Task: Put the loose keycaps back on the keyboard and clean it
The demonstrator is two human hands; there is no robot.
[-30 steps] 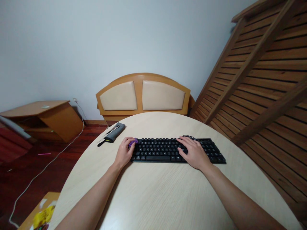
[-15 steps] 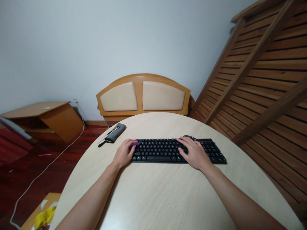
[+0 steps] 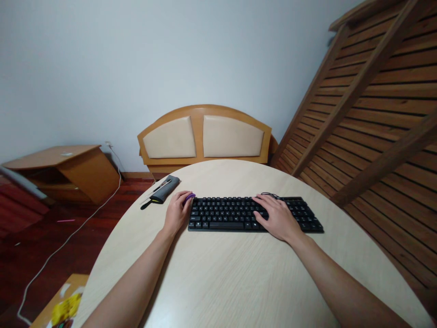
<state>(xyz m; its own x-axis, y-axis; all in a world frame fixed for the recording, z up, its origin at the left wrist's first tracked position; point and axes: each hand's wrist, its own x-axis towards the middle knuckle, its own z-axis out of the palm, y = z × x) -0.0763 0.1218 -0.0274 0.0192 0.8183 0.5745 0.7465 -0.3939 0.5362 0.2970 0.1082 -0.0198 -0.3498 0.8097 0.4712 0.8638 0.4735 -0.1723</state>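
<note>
A black keyboard (image 3: 223,225) lies flat on the round pale wooden table (image 3: 218,273). At its left end my left hand (image 3: 175,213) is closed on a small purple object (image 3: 190,197), whose kind I cannot make out. The purple piece sits by the keyboard's upper left corner, partly hidden by the fingers. My right hand (image 3: 278,219) rests flat on the keyboard's right part, fingers spread over the keys, holding nothing. A looped black cable (image 3: 269,194) shows just behind the keyboard.
A grey pouch (image 3: 166,188) with a thin tool on it lies at the table's left back. Beyond stands a padded headboard (image 3: 200,136). A slatted wooden frame (image 3: 368,105) leans at the right. A white cable (image 3: 73,234) crosses the floor by a wooden cabinet (image 3: 85,173).
My left hand has moved slightly away from me with the purple object, from over the left keys to the upper left corner. My right hand stays in place on the keyboard.
</note>
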